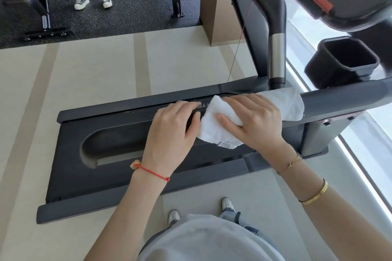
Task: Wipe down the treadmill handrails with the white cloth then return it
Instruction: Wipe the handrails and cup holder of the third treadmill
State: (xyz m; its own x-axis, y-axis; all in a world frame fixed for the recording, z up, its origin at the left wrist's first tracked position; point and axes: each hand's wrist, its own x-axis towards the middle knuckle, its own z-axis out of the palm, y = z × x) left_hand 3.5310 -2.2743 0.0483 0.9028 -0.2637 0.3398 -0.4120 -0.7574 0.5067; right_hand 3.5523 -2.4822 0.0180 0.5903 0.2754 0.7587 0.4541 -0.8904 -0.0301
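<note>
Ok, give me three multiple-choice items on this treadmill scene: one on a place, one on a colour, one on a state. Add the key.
1. Where does the white cloth lie?
A. on the floor
B. draped over the near handrail
C. in the black cup holder

2. What colour is the cord on the left wrist?
A. red
B. blue
C. green

3. What is the right hand doing?
A. hanging idle
B. pressing a console button
C. holding the cloth on the rail

Key: 1 B, the cloth wraps the rail; 2 A, the red bracelet shows plainly; 3 C, its thumb and fingers clasp the cloth, while the left hand rests beside it.
</note>
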